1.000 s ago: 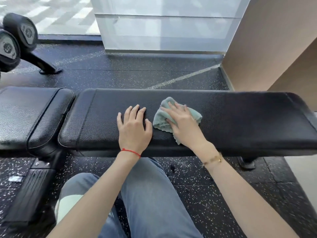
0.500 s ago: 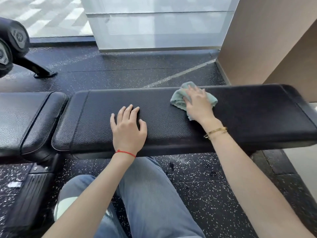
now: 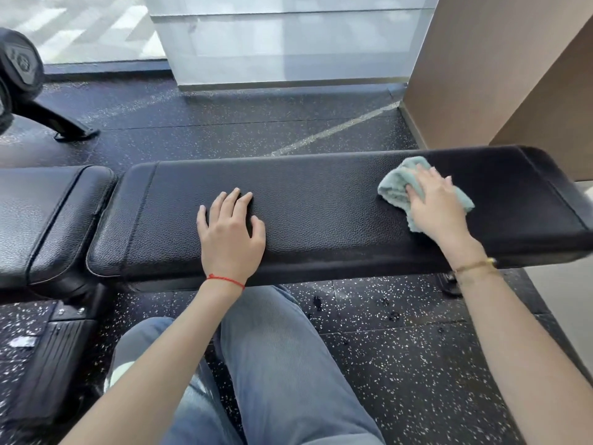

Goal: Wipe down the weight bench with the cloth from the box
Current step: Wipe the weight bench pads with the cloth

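A black rubber floor (image 3: 244,123) flecked with white covers the room, with a pale diagonal stripe (image 3: 333,128) running toward two o'clock. At twelve o'clock a frosted glass panel (image 3: 282,43) stands on a metal base rail, and daylight falls through a window (image 3: 77,27) at eleven o'clock, throwing bright bars across the ground outside. A tan wall (image 3: 500,69) fills the two o'clock corner, while at ten o'clock a black machine foot (image 3: 61,122) rests on the floor beneath round dark pads (image 3: 19,69).
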### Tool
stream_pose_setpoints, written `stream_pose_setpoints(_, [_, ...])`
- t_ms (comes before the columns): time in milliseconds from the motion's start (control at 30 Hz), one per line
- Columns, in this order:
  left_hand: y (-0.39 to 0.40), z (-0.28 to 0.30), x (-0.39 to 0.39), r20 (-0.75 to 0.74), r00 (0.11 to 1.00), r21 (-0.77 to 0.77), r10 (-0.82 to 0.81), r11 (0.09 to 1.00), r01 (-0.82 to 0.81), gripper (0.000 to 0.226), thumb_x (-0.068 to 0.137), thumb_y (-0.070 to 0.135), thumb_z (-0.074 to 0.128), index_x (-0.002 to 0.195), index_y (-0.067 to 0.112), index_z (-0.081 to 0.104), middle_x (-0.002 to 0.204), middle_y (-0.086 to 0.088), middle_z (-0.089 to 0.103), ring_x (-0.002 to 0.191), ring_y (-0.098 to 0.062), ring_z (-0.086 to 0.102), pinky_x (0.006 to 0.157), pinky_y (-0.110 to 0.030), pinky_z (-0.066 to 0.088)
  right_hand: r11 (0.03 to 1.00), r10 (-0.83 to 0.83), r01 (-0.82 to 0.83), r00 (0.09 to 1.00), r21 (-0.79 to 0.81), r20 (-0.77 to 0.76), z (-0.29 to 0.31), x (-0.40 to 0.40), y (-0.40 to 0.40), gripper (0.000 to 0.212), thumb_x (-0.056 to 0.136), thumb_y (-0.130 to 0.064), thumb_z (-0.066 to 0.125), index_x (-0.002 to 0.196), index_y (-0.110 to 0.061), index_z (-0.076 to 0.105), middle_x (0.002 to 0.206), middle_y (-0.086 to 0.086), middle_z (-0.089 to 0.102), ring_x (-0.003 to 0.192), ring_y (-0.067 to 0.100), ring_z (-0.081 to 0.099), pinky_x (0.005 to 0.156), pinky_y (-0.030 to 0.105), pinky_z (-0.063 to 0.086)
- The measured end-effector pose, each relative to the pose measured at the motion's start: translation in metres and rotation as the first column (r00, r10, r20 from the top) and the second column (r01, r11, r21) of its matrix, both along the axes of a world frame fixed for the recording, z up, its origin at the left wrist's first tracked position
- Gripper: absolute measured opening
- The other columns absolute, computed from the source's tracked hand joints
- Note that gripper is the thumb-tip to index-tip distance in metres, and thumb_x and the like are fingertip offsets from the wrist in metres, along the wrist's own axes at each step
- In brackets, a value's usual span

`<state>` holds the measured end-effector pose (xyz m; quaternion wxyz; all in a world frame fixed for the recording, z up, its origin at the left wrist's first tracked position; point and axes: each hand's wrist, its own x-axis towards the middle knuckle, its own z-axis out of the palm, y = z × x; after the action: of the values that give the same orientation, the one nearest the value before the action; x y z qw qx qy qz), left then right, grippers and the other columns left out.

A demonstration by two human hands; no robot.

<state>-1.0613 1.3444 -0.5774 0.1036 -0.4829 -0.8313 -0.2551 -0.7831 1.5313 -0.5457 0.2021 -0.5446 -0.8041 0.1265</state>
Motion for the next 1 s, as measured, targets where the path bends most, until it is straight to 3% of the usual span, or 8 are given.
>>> stream_pose_setpoints(100, [-0.001,0.000,0.002,-0.002,1.000,0.005,0.012,1.000,-0.012,0.051,0.090,0.034,0.038,0.133,0.017,0.059,0.144,-0.004,0.054,0.138,-0.022,0.042,0.118,-0.051,0.021,0.997,-0.076,0.075,0.996,0.017,0.054,-0.001,-0.030,0.019,0.044,0.097,-0.018,0.044,0.141,-0.012,0.043,0.152,0.013,0.035,0.142,0.032,0.027,0.118,0.049,0.010])
stream_pose_setpoints(267, [-0.001,0.001,0.002,0.007,1.000,-0.002,0.003,1.000,-0.003,0.051,0.090,0.034,0.039,0.133,0.017,0.059,0.144,-0.003,0.053,0.138,-0.022,0.041,0.118,-0.051,0.021,0.966,0.255,-0.257,0.966,0.041,0.039,-0.008,-0.052,-0.044,0.049,0.096,-0.015,0.046,0.142,-0.029,0.041,0.155,0.001,0.031,0.146,0.021,0.021,0.121,0.043,0.005])
stream_pose_setpoints(367, [-0.002,0.001,0.000,0.006,1.000,-0.008,-0.004,1.000,0.004,0.050,0.090,0.034,0.039,0.134,0.018,0.059,0.144,-0.003,0.053,0.139,-0.022,0.041,0.118,-0.051,0.021,0.946,0.322,-0.321,0.946,0.039,-0.026,-0.007,-0.027,-0.074,0.048,0.096,-0.018,0.047,0.141,-0.034,0.042,0.154,-0.008,0.032,0.145,0.011,0.020,0.122,0.039,0.007])
stream_pose_setpoints(500, [-0.002,0.001,-0.001,0.010,1.000,-0.017,-0.011,1.000,0.011,0.053,0.091,0.036,0.036,0.135,0.018,0.057,0.146,-0.003,0.052,0.140,-0.021,0.040,0.119,-0.050,0.020,0.971,0.235,-0.238,0.966,-0.024,-0.108,-0.001,0.000,-0.057,0.045,0.097,-0.020,0.048,0.140,-0.035,0.044,0.154,-0.010,0.030,0.145,0.010,0.020,0.120,0.033,0.002])
stream_pose_setpoints(700, [0.001,0.001,0.003,0.014,1.000,-0.034,-0.008,0.999,0.008,0.056,0.090,0.036,0.031,0.136,0.016,0.056,0.146,-0.005,0.051,0.140,-0.024,0.039,0.119,-0.053,0.017,1.000,-0.015,0.015,0.999,0.000,0.040,-0.003,-0.039,0.032,0.042,0.097,-0.022,0.044,0.139,-0.022,0.047,0.153,0.009,0.034,0.142,0.029,0.027,0.118,0.048,0.011])
stream_pose_setpoints(800, [0.001,0.004,0.002,0.022,1.000,-0.037,-0.018,0.999,0.018,0.057,0.089,0.037,0.031,0.135,0.015,0.056,0.146,-0.005,0.051,0.140,-0.025,0.038,0.119,-0.054,0.016,0.987,0.158,-0.158,0.986,-0.013,0.043,0.002,-0.084,0.017,0.043,0.096,-0.017,0.046,0.138,-0.027,0.047,0.153,0.006,0.034,0.143,0.027,0.025,0.120,0.049,0.009])
stream_pose_setpoints(900, [0.000,0.003,0.000,0.031,0.999,-0.054,-0.033,0.998,0.034,0.056,0.090,0.036,0.032,0.137,0.016,0.055,0.147,-0.004,0.049,0.141,-0.024,0.036,0.119,-0.054,0.015,0.901,0.434,-0.434,0.901,-0.006,-0.016,0.004,-0.101,-0.043,0.044,0.094,-0.013,0.050,0.135,-0.030,0.050,0.152,-0.002,0.035,0.144,0.021,0.024,0.120,0.046,0.006])
stream_pose_setpoints(1000, [-0.001,0.003,-0.004,0.040,0.998,-0.061,-0.055,0.996,0.057,0.054,0.091,0.035,0.034,0.138,0.017,0.054,0.148,-0.004,0.048,0.142,-0.024,0.036,0.119,-0.054,0.016,0.824,0.566,-0.566,0.823,-0.003,-0.053,0.002,-0.081,-0.090,0.045,0.096,-0.019,0.050,0.139,-0.031,0.046,0.153,-0.009,0.030,0.145,0.009,0.018,0.121,0.036,0.004])
